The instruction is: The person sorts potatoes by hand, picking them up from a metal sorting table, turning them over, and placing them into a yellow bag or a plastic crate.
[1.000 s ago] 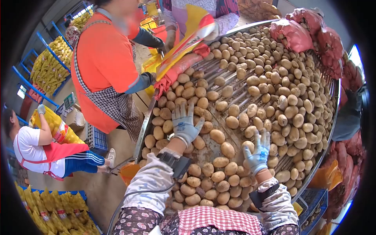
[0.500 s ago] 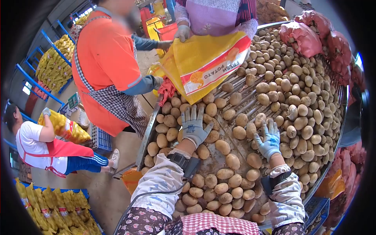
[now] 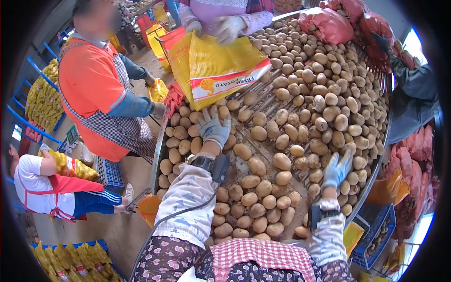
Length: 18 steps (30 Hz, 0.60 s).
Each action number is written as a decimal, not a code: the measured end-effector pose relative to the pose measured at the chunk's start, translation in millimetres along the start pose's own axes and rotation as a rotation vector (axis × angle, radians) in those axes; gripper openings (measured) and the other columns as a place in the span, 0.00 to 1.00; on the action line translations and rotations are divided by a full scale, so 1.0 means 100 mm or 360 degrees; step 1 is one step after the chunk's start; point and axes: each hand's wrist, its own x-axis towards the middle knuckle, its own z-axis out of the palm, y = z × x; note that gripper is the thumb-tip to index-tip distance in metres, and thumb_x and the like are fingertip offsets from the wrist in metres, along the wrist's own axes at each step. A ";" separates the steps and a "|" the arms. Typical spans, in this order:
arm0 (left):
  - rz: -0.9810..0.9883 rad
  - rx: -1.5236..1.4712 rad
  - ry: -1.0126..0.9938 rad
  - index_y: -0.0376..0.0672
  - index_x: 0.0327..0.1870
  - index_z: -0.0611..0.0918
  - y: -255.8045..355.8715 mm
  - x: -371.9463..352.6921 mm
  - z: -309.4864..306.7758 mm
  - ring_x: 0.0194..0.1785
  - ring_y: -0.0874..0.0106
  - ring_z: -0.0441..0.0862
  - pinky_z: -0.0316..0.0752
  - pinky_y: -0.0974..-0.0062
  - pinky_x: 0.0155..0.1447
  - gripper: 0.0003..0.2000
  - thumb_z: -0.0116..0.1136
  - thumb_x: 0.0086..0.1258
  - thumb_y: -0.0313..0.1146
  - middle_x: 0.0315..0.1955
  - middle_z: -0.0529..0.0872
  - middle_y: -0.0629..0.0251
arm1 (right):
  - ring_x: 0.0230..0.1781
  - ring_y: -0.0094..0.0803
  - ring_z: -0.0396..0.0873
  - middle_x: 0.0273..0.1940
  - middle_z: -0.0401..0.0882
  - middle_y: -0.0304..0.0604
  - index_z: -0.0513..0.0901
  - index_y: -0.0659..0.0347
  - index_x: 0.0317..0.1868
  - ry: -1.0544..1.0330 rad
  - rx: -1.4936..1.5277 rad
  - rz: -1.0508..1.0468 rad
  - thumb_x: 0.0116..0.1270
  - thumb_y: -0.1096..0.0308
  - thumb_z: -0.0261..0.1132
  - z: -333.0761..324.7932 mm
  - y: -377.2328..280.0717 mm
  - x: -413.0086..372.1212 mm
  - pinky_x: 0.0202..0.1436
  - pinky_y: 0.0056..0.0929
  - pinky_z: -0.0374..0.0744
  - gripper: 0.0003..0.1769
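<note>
Potatoes (image 3: pixel 341 122), brown, rounded and dusty-skinned, are lying loose across a silver, slatted metal table (image 3: pixel 160 145), from eleven o'clock round to two; they are looking firm, fairly light singly, likely to roll, and apt to bruise if dropped; their broad sides are offering the best hold, fingers curling around the widest part. The left hand (image 3: pixel 213 126), in a pale-grey knitted glove, is reaching towards eleven o'clock with fingers spreading wide, touching potatoes, gripping none visibly; the right hand (image 3: pixel 337 168), in a blue-and-grey glove, is extending its fingers at one o'clock, fairly straight and unclosed, touching the heap's near side. At twelve o'clock, a yellow mesh sack with a red-and-white printed band (image 3: pixel 225 70) is hanging limply just beyond the left fingers, partly blocking that way; a co-worker's pale-gloved hand (image 3: pixel 230 29) is hovering above it; bulging pink-red mesh sacks (image 3: pixel 329 26) are crowding the far edge.
</note>
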 end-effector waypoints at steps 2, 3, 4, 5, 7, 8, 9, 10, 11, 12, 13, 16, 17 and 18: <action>0.0076 0.0112 -0.0284 0.53 0.75 0.62 0.27 -0.19 -0.13 0.77 0.48 0.47 0.37 0.42 0.76 0.36 0.47 0.68 0.60 0.75 0.55 0.50 | 0.76 0.55 0.50 0.75 0.46 0.65 0.62 0.58 0.73 -0.0037 -0.0269 0.0525 0.66 0.41 0.58 0.39 -0.25 0.20 0.77 0.44 0.52 0.43; 0.0090 0.0102 -0.0302 0.53 0.75 0.62 0.29 -0.32 -0.16 0.77 0.48 0.47 0.37 0.42 0.76 0.36 0.47 0.68 0.60 0.75 0.55 0.50 | 0.74 0.59 0.52 0.73 0.49 0.68 0.61 0.60 0.73 0.0005 -0.0315 0.0762 0.64 0.38 0.59 0.30 -0.63 0.28 0.76 0.45 0.55 0.45; 0.0250 0.0059 -0.0335 0.52 0.75 0.61 0.29 -0.45 -0.20 0.77 0.48 0.49 0.38 0.42 0.76 0.37 0.48 0.68 0.60 0.75 0.54 0.50 | 0.72 0.60 0.54 0.72 0.52 0.68 0.58 0.65 0.74 0.0303 -0.0470 0.0761 0.62 0.34 0.57 0.65 -0.63 0.34 0.75 0.47 0.55 0.52; 0.0404 0.0020 -0.0375 0.51 0.75 0.61 0.26 -0.63 -0.23 0.77 0.48 0.50 0.39 0.42 0.76 0.38 0.49 0.67 0.60 0.75 0.54 0.49 | 0.67 0.62 0.59 0.67 0.59 0.66 0.63 0.59 0.72 0.0284 0.0690 0.0586 0.62 0.34 0.57 0.69 -0.78 0.41 0.71 0.52 0.60 0.47; 0.0743 0.0027 -0.0308 0.50 0.73 0.63 0.06 -1.02 -0.40 0.75 0.48 0.54 0.45 0.42 0.75 0.37 0.53 0.65 0.57 0.72 0.59 0.50 | 0.62 0.61 0.63 0.64 0.65 0.59 0.72 0.50 0.64 -0.0112 -0.0065 0.0723 0.63 0.40 0.57 0.40 -1.76 0.36 0.69 0.54 0.62 0.34; 0.0862 0.0011 -0.0307 0.50 0.72 0.65 -0.07 -1.22 -0.47 0.74 0.48 0.56 0.46 0.43 0.74 0.36 0.55 0.64 0.55 0.71 0.62 0.50 | 0.66 0.60 0.60 0.66 0.65 0.57 0.72 0.49 0.66 -0.0013 -0.0137 0.0160 0.65 0.41 0.56 0.63 -1.85 0.22 0.70 0.53 0.61 0.33; 0.0829 0.0023 -0.0346 0.50 0.71 0.66 -0.25 -1.40 -0.48 0.73 0.47 0.56 0.47 0.43 0.74 0.34 0.55 0.63 0.53 0.70 0.64 0.50 | 0.69 0.59 0.58 0.66 0.63 0.55 0.73 0.52 0.63 0.0015 -0.0136 -0.0058 0.64 0.45 0.55 0.73 -2.12 0.03 0.72 0.50 0.59 0.31; 0.0792 0.0036 -0.0386 0.50 0.70 0.68 -0.44 -1.57 -0.50 0.73 0.46 0.57 0.48 0.43 0.74 0.33 0.55 0.63 0.52 0.68 0.65 0.50 | 0.72 0.57 0.55 0.70 0.59 0.54 0.71 0.51 0.67 -0.0545 0.0163 -0.0037 0.64 0.42 0.54 0.80 -2.39 -0.14 0.74 0.49 0.55 0.35; 0.0740 0.0125 -0.0301 0.50 0.69 0.68 -0.61 -1.71 -0.56 0.72 0.45 0.58 0.49 0.43 0.74 0.32 0.55 0.63 0.51 0.68 0.65 0.50 | 0.73 0.57 0.52 0.73 0.55 0.55 0.69 0.50 0.69 -0.1015 0.0205 -0.0189 0.65 0.41 0.54 0.72 -2.64 -0.39 0.75 0.52 0.53 0.37; 0.0695 0.0218 -0.0221 0.49 0.69 0.68 -0.75 -1.80 -0.65 0.71 0.44 0.58 0.49 0.43 0.73 0.32 0.55 0.63 0.50 0.67 0.66 0.49 | 0.74 0.57 0.52 0.73 0.55 0.56 0.68 0.50 0.70 -0.1095 0.0159 -0.0566 0.65 0.40 0.53 0.63 -2.79 -0.70 0.75 0.56 0.51 0.37; 0.0607 0.0266 -0.0155 0.49 0.69 0.68 -0.85 -1.87 -0.80 0.71 0.43 0.58 0.49 0.43 0.73 0.31 0.54 0.64 0.49 0.68 0.66 0.50 | 0.75 0.56 0.50 0.72 0.57 0.56 0.70 0.50 0.68 -0.0894 0.0174 -0.0816 0.64 0.39 0.53 0.57 -2.83 -1.03 0.75 0.57 0.48 0.37; 0.0308 0.0371 0.0031 0.49 0.69 0.68 -1.27 -1.84 -0.74 0.71 0.42 0.58 0.49 0.43 0.74 0.30 0.50 0.67 0.51 0.69 0.64 0.50 | 0.75 0.55 0.50 0.72 0.59 0.56 0.71 0.51 0.68 -0.1487 0.0284 -0.1487 0.64 0.41 0.54 0.03 -2.72 -1.57 0.77 0.56 0.46 0.36; 0.0110 0.0431 0.0158 0.49 0.70 0.67 -1.36 -1.78 -0.65 0.72 0.42 0.57 0.48 0.43 0.74 0.31 0.48 0.68 0.53 0.71 0.62 0.50 | 0.75 0.55 0.50 0.71 0.60 0.55 0.71 0.52 0.67 -0.1627 0.0295 -0.1731 0.65 0.42 0.55 -0.16 -2.57 -1.70 0.77 0.55 0.47 0.35; 0.0117 0.0424 0.0148 0.49 0.70 0.67 -1.34 -1.67 -0.62 0.72 0.42 0.57 0.48 0.43 0.74 0.31 0.48 0.68 0.53 0.71 0.62 0.50 | 0.75 0.55 0.51 0.71 0.61 0.55 0.71 0.52 0.68 -0.1525 0.0373 -0.1862 0.65 0.42 0.56 -0.23 -2.37 -1.81 0.77 0.54 0.48 0.35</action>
